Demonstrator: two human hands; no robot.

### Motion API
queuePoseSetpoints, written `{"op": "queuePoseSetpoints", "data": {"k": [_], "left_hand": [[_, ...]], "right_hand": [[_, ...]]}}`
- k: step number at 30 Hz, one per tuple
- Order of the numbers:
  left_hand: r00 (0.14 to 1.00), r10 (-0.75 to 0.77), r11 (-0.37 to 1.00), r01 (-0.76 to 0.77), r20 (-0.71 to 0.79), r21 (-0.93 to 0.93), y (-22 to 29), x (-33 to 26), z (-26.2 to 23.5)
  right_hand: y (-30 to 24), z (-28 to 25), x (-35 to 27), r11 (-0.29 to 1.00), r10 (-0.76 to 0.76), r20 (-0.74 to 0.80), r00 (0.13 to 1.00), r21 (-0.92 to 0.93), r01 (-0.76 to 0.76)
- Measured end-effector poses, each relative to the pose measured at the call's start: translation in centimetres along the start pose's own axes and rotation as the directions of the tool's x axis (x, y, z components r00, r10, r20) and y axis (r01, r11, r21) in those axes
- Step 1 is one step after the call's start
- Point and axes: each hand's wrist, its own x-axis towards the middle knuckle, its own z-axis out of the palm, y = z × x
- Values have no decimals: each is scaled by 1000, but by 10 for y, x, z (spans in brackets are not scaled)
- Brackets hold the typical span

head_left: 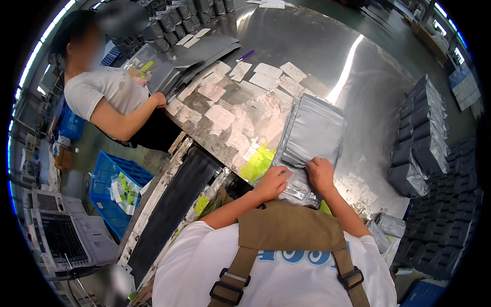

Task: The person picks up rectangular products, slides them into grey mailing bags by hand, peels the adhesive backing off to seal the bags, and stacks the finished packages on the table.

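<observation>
A flat grey packet in shiny clear plastic lies on the metal table in front of me. My left hand is at its near left corner, fingers curled in at the plastic's edge. My right hand bends its fingers down onto the packet's near edge and pinches the plastic there. Between my wrists, a crinkled end of clear plastic reaches toward me. What the left fingertips hold is partly hidden. Bright yellow-green slips lie just left of the packet.
Pale paper scraps cover the metal table on the left. Across from them, a co-worker's hand touches dark grey sheets. A purple pen lies nearby. Wrapped grey packets are stacked at right; a blue crate stands at lower left.
</observation>
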Motion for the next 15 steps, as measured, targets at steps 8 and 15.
{"op": "queuePoseSetpoints", "data": {"k": [8,15], "left_hand": [[997,-23,995,30,-71,93,-8,0,5],[999,-18,996,21,-47,84,-10,5,3]], "right_hand": [[-16,-8,-10,995,93,51,994,12,-94],[6,15,0,989,76,-75,994,-123,-85]]}}
